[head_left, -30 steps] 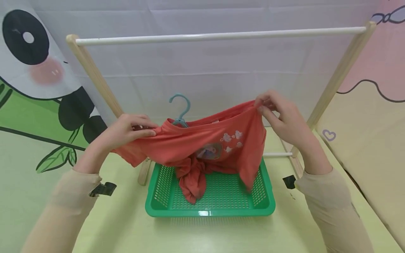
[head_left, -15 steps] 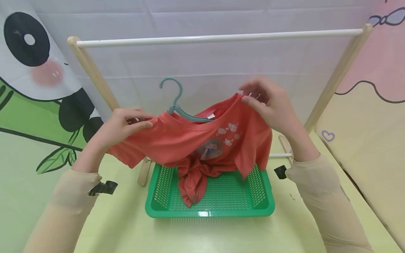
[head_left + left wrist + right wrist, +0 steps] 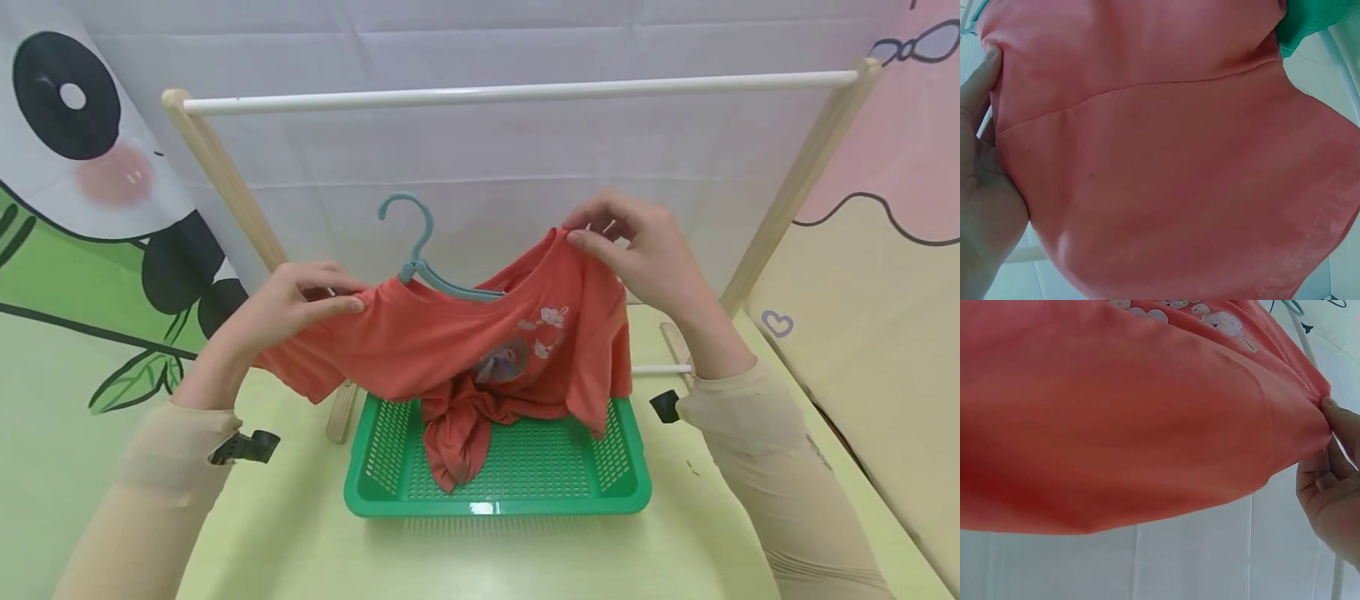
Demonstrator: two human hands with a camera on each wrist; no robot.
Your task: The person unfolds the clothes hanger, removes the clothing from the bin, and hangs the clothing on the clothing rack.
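A coral-red T-shirt [image 3: 420, 342] with a printed picture and small white figures on its front is stretched between my hands. My left hand [image 3: 296, 300] pinches it at the shoulder on the left, thumb in front. With thumb and fingers, my right hand [image 3: 637, 242] pinches the opposite shoulder near the neckline, held higher. A blue-green clothes hanger [image 3: 450, 287] sits in the neck opening, its hook rising above the collar. The hanger's left arm is hidden inside the shirt, and its right end is also out of sight. The bunched lower part of the shirt hangs into a green basket [image 3: 495, 506].
Behind the shirt stands a clothes rack with a white top bar [image 3: 525, 92] and wooden side posts [image 3: 798, 187]. The basket rests on a pale yellow table [image 3: 480, 558]. A white cloth backdrop [image 3: 495, 158] hangs behind, with printed cartoon panels at both sides.
My right hand has moved left and slightly up with its side of the shirt. The hanger now shows more above the collar, its hook higher. My left hand has hardly moved.
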